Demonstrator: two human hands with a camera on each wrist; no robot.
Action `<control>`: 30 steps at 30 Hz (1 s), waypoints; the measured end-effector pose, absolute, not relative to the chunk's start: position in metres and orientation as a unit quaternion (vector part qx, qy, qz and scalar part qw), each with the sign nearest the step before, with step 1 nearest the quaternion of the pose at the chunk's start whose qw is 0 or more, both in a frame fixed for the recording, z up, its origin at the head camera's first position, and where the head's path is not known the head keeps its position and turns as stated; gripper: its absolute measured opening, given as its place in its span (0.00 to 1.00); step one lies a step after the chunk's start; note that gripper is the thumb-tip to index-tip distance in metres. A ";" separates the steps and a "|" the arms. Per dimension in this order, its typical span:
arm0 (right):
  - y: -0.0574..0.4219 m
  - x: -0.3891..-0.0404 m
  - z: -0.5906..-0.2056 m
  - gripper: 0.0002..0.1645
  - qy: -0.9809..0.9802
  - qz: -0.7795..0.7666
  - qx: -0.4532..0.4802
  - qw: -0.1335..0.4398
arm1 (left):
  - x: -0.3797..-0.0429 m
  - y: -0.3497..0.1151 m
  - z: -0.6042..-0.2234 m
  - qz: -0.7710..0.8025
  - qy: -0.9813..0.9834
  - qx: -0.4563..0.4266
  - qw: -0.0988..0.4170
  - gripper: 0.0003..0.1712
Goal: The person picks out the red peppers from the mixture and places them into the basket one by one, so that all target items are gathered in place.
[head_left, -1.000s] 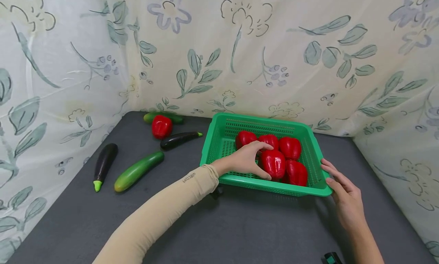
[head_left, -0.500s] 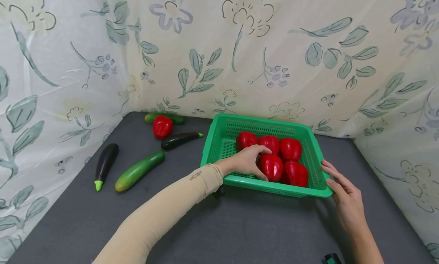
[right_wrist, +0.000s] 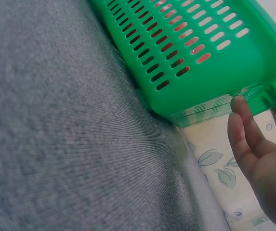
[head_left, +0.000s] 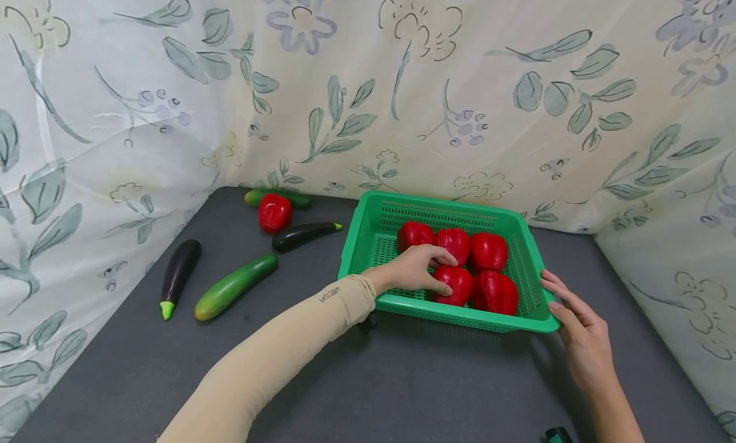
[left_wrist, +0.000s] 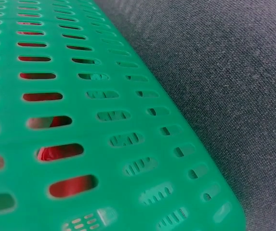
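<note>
A green plastic basket with slotted walls stands on the dark table, several red bell peppers inside it. My left hand reaches over its near side and holds one red bell pepper at the front of the group, thumb on the near side and fingers over the top. My right hand grips the basket's right rim near the front corner. From the right wrist, the right hand's fingers show against the end wall. The left wrist view has only the basket wall, red showing through the slots.
Left of the basket lie an eggplant, a green cucumber, another eggplant, a red bell pepper and a second cucumber. Floral cloth hangs behind and at both sides. A small black object lies at the front edge.
My left hand has lowered the red bell pepper into the basket, slightly to the left, beside the other peppers. The right hand keeps its hold on the rim.
</note>
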State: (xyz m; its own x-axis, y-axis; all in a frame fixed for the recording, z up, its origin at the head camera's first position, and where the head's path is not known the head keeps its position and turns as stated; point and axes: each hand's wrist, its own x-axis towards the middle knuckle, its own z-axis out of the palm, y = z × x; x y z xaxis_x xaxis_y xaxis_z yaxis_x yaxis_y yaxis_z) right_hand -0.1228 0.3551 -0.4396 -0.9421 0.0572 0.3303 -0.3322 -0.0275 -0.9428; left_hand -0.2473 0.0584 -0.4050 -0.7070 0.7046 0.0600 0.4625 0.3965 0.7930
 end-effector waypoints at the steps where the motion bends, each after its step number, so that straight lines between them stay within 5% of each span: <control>1: 0.355 -0.123 -0.439 0.24 -0.683 0.710 0.099 0.138 | -0.247 0.058 -0.404 0.419 0.824 0.352 0.145 0.27; 30: 0.353 -0.124 -0.436 0.25 -0.694 0.704 0.078 0.128 | -0.251 0.055 -0.406 0.420 0.830 0.340 0.141 0.25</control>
State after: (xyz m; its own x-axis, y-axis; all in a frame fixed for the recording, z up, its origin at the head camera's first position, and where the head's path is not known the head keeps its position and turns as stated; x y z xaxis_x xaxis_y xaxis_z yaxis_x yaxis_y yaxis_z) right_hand -0.1244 0.3528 -0.4356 -0.9552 0.0717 0.2872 -0.2882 -0.0031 -0.9576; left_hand -0.2511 0.0549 -0.4060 -0.7299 0.6816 0.0521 0.4453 0.4163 0.7927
